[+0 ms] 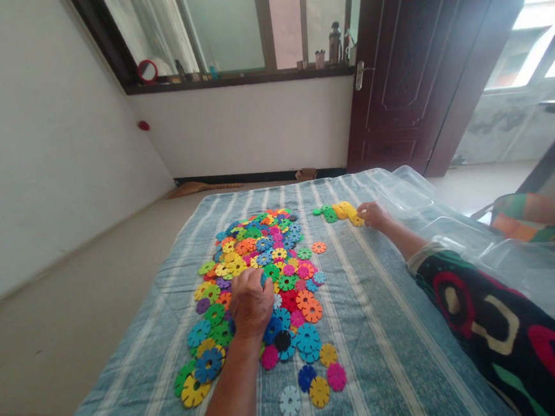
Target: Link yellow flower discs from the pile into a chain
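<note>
A pile of colourful notched plastic discs (289,300), flower-like with slots round their rims, spreads over the left part of the striped cloth. Above its middle is my left hand (251,300), fingers curled and closed, with the edge of a teal disc (263,279) showing by the thumb. To the right of the pile's far end, my right hand (375,216) reaches out with its fingertips pinched at the end yellow disc (357,220). That disc belongs to a small row of yellow discs (342,210) and green discs (329,215).
Clear plastic boxes stand on the right side, one at the far corner (408,194) and others nearer (460,235). A striped blue-grey cloth (364,329) covers the surface. A lone orange disc (319,247) lies between pile and row. Beyond is a dark door (405,63).
</note>
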Demonstrator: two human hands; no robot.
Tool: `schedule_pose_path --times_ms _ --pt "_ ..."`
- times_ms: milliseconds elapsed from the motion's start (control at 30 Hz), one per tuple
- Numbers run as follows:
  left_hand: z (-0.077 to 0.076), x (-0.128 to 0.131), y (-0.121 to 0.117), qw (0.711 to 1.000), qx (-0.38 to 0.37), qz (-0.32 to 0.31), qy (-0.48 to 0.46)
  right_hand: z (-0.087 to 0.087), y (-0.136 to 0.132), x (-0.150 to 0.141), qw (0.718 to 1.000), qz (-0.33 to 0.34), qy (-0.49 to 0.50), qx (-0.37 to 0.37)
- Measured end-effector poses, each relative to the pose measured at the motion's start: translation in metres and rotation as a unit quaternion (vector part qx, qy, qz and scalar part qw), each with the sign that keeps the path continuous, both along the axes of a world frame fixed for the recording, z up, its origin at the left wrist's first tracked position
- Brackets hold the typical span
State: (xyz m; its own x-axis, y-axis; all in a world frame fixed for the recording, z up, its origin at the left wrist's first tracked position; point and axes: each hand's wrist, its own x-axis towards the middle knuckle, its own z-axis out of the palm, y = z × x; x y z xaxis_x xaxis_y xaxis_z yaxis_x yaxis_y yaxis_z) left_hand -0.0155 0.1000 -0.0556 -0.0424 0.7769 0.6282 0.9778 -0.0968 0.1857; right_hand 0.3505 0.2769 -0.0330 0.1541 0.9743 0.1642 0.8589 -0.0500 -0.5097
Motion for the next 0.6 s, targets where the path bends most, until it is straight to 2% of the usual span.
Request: schedule_pose_path --times_ms 167,367,600 --pt "0.001 0.000 -0.001 1.000 0.001 0.002 0.000 0.001 -0.005 -0.003 0.999 -0.025 -0.014 -0.037" --pt "0.002 0.002 -0.001 1.000 -0.007 0.008 -0.008 0.002 -0.016 -0.015 0.987 -0.065 -0.112 -0.092" --pt "0.002 0.002 -0.002 1.000 -0.011 0.003 -0.009 0.004 -0.022 -0.020 0.982 -0.079 -0.117 -0.124"
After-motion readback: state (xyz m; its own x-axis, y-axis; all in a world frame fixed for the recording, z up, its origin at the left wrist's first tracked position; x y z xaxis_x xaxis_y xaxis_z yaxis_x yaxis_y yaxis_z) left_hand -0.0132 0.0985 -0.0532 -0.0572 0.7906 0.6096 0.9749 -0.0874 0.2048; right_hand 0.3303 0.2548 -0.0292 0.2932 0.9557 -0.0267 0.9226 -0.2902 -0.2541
